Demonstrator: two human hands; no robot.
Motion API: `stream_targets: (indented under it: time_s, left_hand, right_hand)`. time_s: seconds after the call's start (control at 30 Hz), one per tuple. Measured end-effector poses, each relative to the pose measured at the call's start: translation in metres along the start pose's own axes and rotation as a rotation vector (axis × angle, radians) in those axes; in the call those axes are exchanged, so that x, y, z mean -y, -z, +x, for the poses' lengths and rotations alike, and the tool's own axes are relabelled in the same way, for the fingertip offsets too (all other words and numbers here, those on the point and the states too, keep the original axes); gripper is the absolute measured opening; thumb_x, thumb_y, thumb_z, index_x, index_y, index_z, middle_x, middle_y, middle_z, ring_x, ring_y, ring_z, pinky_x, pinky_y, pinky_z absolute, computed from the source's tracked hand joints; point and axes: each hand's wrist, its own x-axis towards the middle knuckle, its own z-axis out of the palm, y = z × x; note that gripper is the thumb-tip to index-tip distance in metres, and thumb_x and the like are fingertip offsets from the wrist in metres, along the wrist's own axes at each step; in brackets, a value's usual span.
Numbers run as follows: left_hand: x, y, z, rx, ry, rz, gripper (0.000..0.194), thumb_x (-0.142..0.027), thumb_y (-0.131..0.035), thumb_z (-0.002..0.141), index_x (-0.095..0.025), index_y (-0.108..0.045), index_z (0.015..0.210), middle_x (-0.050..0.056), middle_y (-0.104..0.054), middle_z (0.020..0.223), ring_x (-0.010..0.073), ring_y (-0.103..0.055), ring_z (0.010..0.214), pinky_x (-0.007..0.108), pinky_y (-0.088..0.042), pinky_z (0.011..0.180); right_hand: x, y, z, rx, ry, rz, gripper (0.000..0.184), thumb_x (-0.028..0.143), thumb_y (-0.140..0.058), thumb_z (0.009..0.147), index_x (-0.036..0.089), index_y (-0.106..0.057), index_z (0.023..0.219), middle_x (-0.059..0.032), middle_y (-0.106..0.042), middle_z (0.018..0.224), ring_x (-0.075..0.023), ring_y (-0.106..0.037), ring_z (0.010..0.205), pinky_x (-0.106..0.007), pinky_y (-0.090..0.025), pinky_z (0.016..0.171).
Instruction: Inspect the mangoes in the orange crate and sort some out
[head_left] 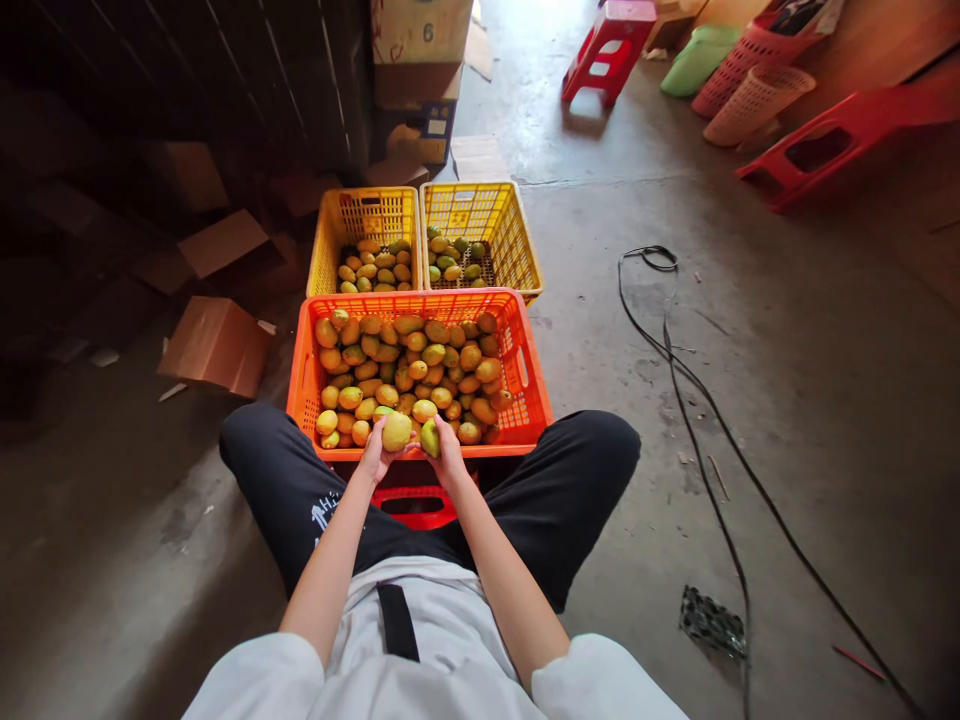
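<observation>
My left hand [375,459] is closed around a round, pale yellow-green mango [396,431]. A smaller, greener mango [430,438] is in my right hand [449,456], held by the thumb and fingers. Both hands are close together over the near rim of an orange plastic crate [534,405]. Many yellow, green and brownish mangoes [417,370] fill much of that crate. Behind it stand two yellow crates, the left one [321,245] and the right one [523,245], each with mangoes on its bottom.
A red stool edge [416,508] shows between my knees. Cardboard boxes [217,345] lie at the left, with more stacked [420,45] behind. A black cable [701,385] runs over the floor at right. Red stools [609,50] and baskets [757,105] stand farther back.
</observation>
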Motion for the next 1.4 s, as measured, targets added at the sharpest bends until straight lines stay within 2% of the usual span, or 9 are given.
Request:
stream_targets:
  time_s: [0.1, 0.23, 0.33, 0.53, 0.8, 1.0, 1.13, 1.27, 1.4]
  left_hand:
    - [0.004, 0.004, 0.001, 0.024, -0.093, 0.033, 0.055, -0.039, -0.093, 0.079, -0.016, -0.064, 0.119, 0.010, -0.080, 0.100, 0.0262, -0.081, 0.093, 0.042, -0.069, 0.088]
    - [0.008, 0.005, 0.000, 0.028, -0.131, 0.055, 0.060, -0.033, -0.101, 0.069, -0.017, -0.065, 0.115, 0.011, -0.079, 0.102, 0.0240, -0.080, 0.091, 0.037, -0.068, 0.086]
    - [0.007, 0.004, -0.001, 0.019, -0.135, 0.041, 0.057, -0.037, -0.097, 0.073, -0.016, -0.066, 0.115, 0.010, -0.079, 0.100, 0.0216, -0.079, 0.087, 0.031, -0.067, 0.078]
    - [-0.001, -0.004, -0.003, -0.097, -0.087, 0.005, 0.034, -0.042, -0.079, 0.090, -0.014, -0.069, 0.107, 0.006, -0.076, 0.087, 0.0167, -0.074, 0.071, 0.026, -0.066, 0.066]
    - [0.000, -0.008, -0.002, -0.071, -0.053, 0.047, 0.042, -0.050, -0.064, 0.098, -0.010, -0.071, 0.109, 0.015, -0.080, 0.090, 0.0293, -0.081, 0.093, 0.036, -0.069, 0.078]
    - [-0.003, -0.007, -0.002, -0.049, -0.024, 0.013, 0.045, -0.048, -0.055, 0.101, -0.010, -0.071, 0.117, 0.017, -0.082, 0.096, 0.0324, -0.081, 0.098, 0.041, -0.069, 0.081]
    - [-0.002, -0.005, -0.003, -0.046, -0.024, 0.031, 0.043, -0.051, -0.068, 0.095, -0.013, -0.068, 0.115, 0.015, -0.081, 0.098, 0.0327, -0.081, 0.098, 0.043, -0.069, 0.082]
    - [0.002, -0.002, -0.003, -0.022, -0.116, 0.069, 0.051, -0.041, -0.094, 0.075, -0.017, -0.063, 0.108, 0.007, -0.076, 0.092, 0.0277, -0.081, 0.090, 0.037, -0.069, 0.080]
    - [0.005, -0.001, -0.005, 0.016, -0.180, 0.078, 0.055, -0.034, -0.098, 0.070, -0.018, -0.061, 0.107, 0.004, -0.074, 0.093, 0.0235, -0.079, 0.085, 0.034, -0.067, 0.078]
  right_hand:
    - [0.000, -0.001, -0.003, -0.012, 0.036, -0.029, 0.041, 0.042, -0.089, 0.068, 0.023, -0.068, 0.099, 0.0029, -0.071, 0.079, -0.0134, -0.065, 0.059, -0.022, -0.050, 0.050]
    - [-0.002, -0.001, -0.003, -0.035, 0.099, -0.056, 0.049, 0.035, -0.095, 0.057, 0.022, -0.067, 0.095, 0.0027, -0.072, 0.078, -0.0145, -0.066, 0.065, -0.023, -0.052, 0.055]
    - [-0.005, -0.001, 0.000, -0.051, 0.112, -0.060, 0.048, 0.036, -0.095, 0.056, 0.022, -0.066, 0.092, 0.0023, -0.072, 0.078, -0.0154, -0.068, 0.068, -0.023, -0.054, 0.059]
    - [-0.005, -0.001, 0.003, -0.028, 0.122, -0.005, 0.033, 0.044, -0.085, 0.069, 0.023, -0.065, 0.084, 0.0013, -0.073, 0.074, -0.0167, -0.069, 0.072, -0.024, -0.056, 0.063]
    - [0.002, -0.003, 0.002, -0.017, 0.031, 0.004, 0.018, 0.040, -0.072, 0.082, 0.023, -0.070, 0.086, 0.0022, -0.069, 0.072, -0.0200, -0.070, 0.062, -0.031, -0.059, 0.057]
    - [0.003, -0.003, 0.001, -0.023, 0.007, 0.029, 0.016, 0.036, -0.069, 0.083, 0.022, -0.072, 0.089, 0.0014, -0.071, 0.071, -0.0201, -0.071, 0.059, -0.031, -0.059, 0.055]
    - [0.004, -0.004, 0.000, -0.037, -0.011, 0.046, 0.021, 0.042, -0.072, 0.082, 0.023, -0.070, 0.089, 0.0005, -0.072, 0.072, -0.0208, -0.072, 0.062, -0.031, -0.059, 0.055]
    - [0.005, -0.005, -0.002, -0.031, 0.049, 0.063, 0.030, 0.040, -0.085, 0.071, 0.023, -0.068, 0.089, 0.0028, -0.070, 0.074, -0.0170, -0.070, 0.060, -0.028, -0.060, 0.059]
    - [0.004, -0.005, -0.003, -0.024, 0.095, 0.055, 0.041, 0.032, -0.093, 0.059, 0.022, -0.066, 0.089, 0.0035, -0.071, 0.076, -0.0134, -0.067, 0.058, -0.026, -0.059, 0.061]
